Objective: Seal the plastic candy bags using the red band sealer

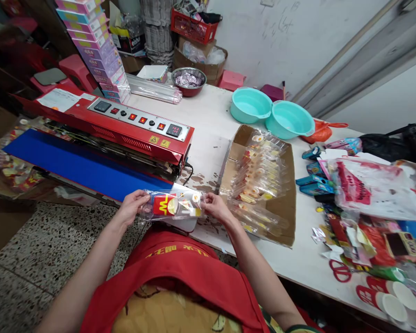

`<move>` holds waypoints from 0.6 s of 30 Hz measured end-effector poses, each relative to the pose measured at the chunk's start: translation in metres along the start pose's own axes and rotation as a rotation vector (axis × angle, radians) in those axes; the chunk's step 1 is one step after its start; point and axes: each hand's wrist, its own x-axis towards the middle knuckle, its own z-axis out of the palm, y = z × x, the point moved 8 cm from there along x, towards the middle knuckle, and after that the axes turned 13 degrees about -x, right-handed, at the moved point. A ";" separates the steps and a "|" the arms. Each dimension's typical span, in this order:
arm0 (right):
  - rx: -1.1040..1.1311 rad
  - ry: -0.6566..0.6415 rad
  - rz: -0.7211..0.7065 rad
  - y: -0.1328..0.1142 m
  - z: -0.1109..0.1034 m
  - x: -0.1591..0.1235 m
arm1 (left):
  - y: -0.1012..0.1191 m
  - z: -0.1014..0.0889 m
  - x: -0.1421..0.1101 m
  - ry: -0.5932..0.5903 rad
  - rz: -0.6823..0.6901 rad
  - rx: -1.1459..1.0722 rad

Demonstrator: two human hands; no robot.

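Between my two hands I hold a clear plastic bag [184,209] by its ends. Inside it are a red piece with a yellow mark and several small white and yellow pieces. My left hand [134,204] pinches the bag's left end, and my right hand [215,206] pinches its right end. The bag is at the near end of the blue conveyor belt [86,162], which runs along a red sealing machine [125,125] with lit switches. To the right of my right hand, a cardboard box [288,199] holds rows of similar filled bags [260,171].
Two turquoise basins [251,105] stand behind the box. A metal bowl [190,81] of small packets sits at the back, near a tall stack of boxes [100,60]. Clutter, red scissors [339,271] and paper cups [377,296] lie on the right of the table [211,125].
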 end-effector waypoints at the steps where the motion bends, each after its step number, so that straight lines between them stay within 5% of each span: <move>1: -0.040 0.031 -0.006 0.002 -0.001 0.001 | -0.002 -0.002 0.001 0.032 0.015 -0.002; 10: -0.136 0.142 -0.028 0.009 -0.009 0.000 | -0.003 -0.046 0.004 0.350 0.089 0.100; 15: -0.090 0.152 0.005 0.012 -0.013 0.005 | 0.018 -0.102 -0.005 0.506 0.155 0.148; 18: -0.087 0.131 0.002 0.011 -0.012 0.006 | 0.045 -0.115 -0.018 0.581 0.264 0.479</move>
